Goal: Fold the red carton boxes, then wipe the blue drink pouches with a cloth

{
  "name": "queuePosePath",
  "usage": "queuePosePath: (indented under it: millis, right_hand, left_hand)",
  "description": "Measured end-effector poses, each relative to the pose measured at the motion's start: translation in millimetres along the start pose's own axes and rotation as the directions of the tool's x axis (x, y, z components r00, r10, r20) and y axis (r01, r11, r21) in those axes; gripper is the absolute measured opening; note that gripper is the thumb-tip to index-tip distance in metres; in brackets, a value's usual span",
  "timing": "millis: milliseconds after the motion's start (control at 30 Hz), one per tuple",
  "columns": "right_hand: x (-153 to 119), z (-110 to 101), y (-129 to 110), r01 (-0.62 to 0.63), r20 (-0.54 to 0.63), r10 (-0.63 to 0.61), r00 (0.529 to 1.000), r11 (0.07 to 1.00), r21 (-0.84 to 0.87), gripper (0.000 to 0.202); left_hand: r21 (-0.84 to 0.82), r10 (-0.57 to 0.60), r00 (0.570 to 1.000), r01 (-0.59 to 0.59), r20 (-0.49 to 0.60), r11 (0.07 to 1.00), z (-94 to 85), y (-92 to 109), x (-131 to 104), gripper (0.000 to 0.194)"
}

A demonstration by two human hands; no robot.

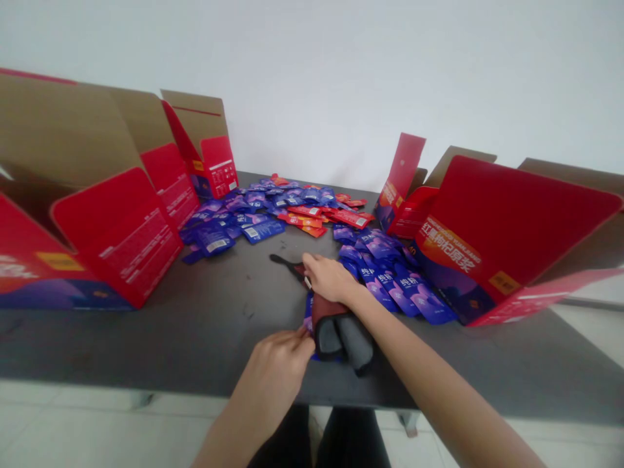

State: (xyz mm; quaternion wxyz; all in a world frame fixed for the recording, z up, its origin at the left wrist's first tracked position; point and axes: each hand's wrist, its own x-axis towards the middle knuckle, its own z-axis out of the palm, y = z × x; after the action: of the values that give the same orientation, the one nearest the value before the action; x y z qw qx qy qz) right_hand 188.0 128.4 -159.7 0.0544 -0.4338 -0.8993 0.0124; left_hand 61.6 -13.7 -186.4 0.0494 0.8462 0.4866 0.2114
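Note:
Close to the table's front edge lies a dark red and black folded fabric pouch (325, 309) with grey padded ends and a black strap reaching out to the far left. My right hand (327, 276) is closed on its far end, near the strap. My left hand (280, 357) is closed at the pouch's near left edge. Its fingertips meet both the pouch and a blue-purple packet (308, 320) that partly shows from underneath; which of them they pinch is hidden.
Blue packets (385, 263) are heaped to the right, and more blue packets (258, 205) mixed with red packets (316, 214) spread across the back. Open red cartons flank them: a large left carton (117, 240), a smaller back-left carton (217, 166) and a large right carton (487, 240). Behind stands a white wall.

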Motion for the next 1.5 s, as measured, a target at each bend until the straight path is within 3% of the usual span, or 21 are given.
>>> queuePosePath:
  millis: [100,200,267,367,533,667,767,867,1000,1167,1267,1333,1400,1433,1500]
  right_hand:
    - [-4,-18,-1,0.0,-0.069,0.003,0.998,0.999,0.042,0.014]
    - [-35,-36,-17,0.12,-0.17,-0.094,0.981,0.982,0.147,0.01]
    - [-56,-38,-30,0.213,-0.132,-0.193,0.972,0.964,0.161,0.009]
    - [-69,-25,-39,0.231,0.002,-0.232,0.973,0.969,0.086,0.01]
    - [-32,2,-17,0.139,0.031,-0.138,0.99,0.99,-0.014,0.017]
    - [0,-2,5,0.004,-0.009,-0.004,1.0,1.0,-0.022,0.018]
    - [-6,-20,2,0.02,-0.073,-0.019,0.997,1.0,0.021,0.012]
    - [-35,-35,-16,0.162,-0.144,-0.145,0.979,0.98,0.117,0.006]
    - [-58,-24,-35,0.243,-0.02,-0.242,0.97,0.964,0.113,0.007]
    - [-23,3,-20,0.124,0.026,-0.124,0.992,0.992,-0.014,0.018]
    - [1,4,-5,0.011,0.008,-0.011,1.0,0.999,-0.032,0.02]
    - [4,-5,0,-0.025,-0.042,0.024,0.999,0.999,-0.023,0.019]
    - [-6,-21,3,-0.036,-0.218,0.051,0.975,0.997,0.07,0.014]
    - [-15,-31,3,-0.028,-0.354,0.08,0.932,0.989,0.148,0.011]
    - [-37,-53,5,0.029,-0.623,0.181,0.761,0.95,0.312,0.01]
  left_hand:
    - [0.015,-0.056,0.998,0.056,0.028,0.998,-3.6,0,1,0.027]
    - [0.025,-0.071,0.995,0.07,0.067,0.997,-5.1,4,3,0.026]
    - [0.052,-0.063,0.995,0.059,0.075,0.997,-4.3,6,3,0.026]
    - [0.073,-0.036,0.999,0.033,0.04,0.997,-0.4,8,2,0.026]
    - [0.102,0.044,0.999,-0.041,-0.028,0.994,4.5,7,2,0.022]
    - [0.103,-0.029,0.998,0.023,0.057,0.994,-0.1,9,6,0.02]
    - [0.11,-0.098,0.987,0.084,0.125,0.99,-3.5,10,8,0.024]
    - [0.1,-0.095,0.989,0.084,0.117,0.991,-3.3,10,9,0.027]
    - [0.103,-0.035,0.997,0.029,0.062,0.994,1.5,9,6,0.027]
    - [0.109,0.077,0.994,-0.068,-0.076,0.992,7.7,8,4,0.025]
    - [0.105,0.081,0.992,-0.071,-0.093,0.992,8.7,6,5,0.022]
    - [0.058,0.018,0.996,-0.013,-0.09,0.998,8.0,5,5,0.021]
    - [-0.048,-0.097,0.988,0.092,-0.117,0.995,6.1,4,4,0.021]
    - [-0.14,-0.171,0.974,0.15,-0.15,0.979,4.8,4,4,0.02]
    - [-0.399,-0.346,0.915,0.244,-0.207,0.884,2.1,6,3,0.017]
